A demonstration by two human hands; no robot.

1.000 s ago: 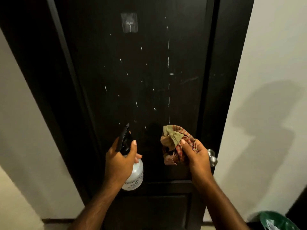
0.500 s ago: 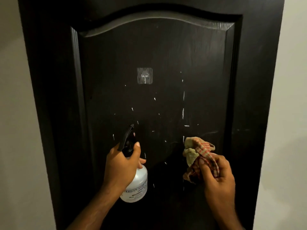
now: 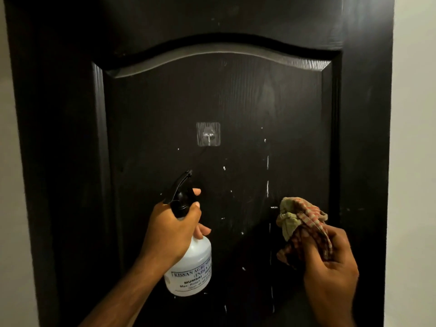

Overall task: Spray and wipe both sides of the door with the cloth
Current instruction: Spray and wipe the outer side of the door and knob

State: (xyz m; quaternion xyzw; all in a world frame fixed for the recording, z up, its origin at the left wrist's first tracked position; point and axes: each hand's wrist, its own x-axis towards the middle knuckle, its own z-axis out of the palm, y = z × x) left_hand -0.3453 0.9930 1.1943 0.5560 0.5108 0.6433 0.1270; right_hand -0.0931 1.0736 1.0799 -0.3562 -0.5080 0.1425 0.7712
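A dark wooden door (image 3: 236, 102) with an arched raised panel fills the view. Bright droplets and thin runs of liquid streak its panel. My left hand (image 3: 169, 232) grips a white spray bottle (image 3: 191, 270) with a black trigger head, nozzle aimed at the door and a finger on the trigger. My right hand (image 3: 330, 267) holds a bunched red-checked and olive cloth (image 3: 302, 223) against the panel, low on the right.
A clear adhesive hook (image 3: 208, 134) is stuck to the middle of the panel, above the bottle. Pale walls (image 3: 412, 138) flank the door on both sides.
My view has tilted up the door, so the arched top of the panel shows now. Both hands have risen with the bottle and the cloth. The knob has left the view.
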